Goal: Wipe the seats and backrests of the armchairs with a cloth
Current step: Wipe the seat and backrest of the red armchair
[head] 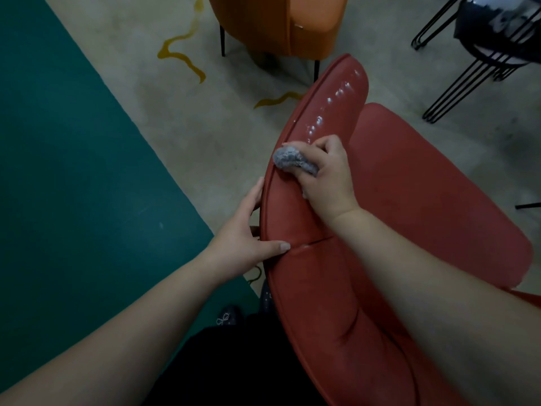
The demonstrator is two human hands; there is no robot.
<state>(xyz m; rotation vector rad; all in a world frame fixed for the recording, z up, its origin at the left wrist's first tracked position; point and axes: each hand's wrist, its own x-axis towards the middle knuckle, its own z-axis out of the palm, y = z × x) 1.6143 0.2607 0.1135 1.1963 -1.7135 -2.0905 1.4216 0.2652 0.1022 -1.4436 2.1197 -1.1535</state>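
Grey floor surrounds the red armchair [409, 186]; your right hand [328, 177] grips the cloth [292, 161] mid-backrest, your left hand [248, 230] rests flat; the orange armchair [278, 22] at the top of the frame likely remains.

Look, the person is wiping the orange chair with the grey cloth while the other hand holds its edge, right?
Not quite. The right hand presses the grey cloth on the red armchair, not the orange chair behind it. The left hand does hold the red chair's edge. The head view shows this.

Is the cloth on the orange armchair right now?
No, the right hand presses the grey cloth on the red armchair's backrest; the orange armchair stands untouched behind.
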